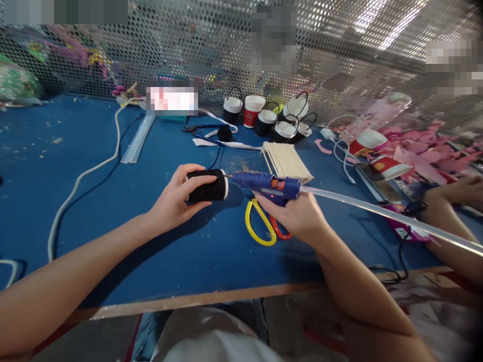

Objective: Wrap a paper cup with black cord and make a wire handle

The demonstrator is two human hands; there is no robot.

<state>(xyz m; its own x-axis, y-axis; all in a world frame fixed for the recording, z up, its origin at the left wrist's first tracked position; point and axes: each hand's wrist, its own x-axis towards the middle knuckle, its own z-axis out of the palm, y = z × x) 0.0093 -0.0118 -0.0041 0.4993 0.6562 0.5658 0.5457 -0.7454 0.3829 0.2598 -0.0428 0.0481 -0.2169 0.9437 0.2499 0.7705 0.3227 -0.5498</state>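
Our left grip [183,188] is closed around the black-wrapped cup [211,192], laid on its side over the blue table [162,266], long axis running left to right, white rim facing right. And opposite, our right grip [298,216] clasps the blue glue gun [252,180], nozzle aimed left, right up at that rim! Touching or just apart? We can't tell. Our fingers cover the cup's left end, the gun hides part of the scissors [248,221], and the clear glue stick [339,196] runs out of view at right.
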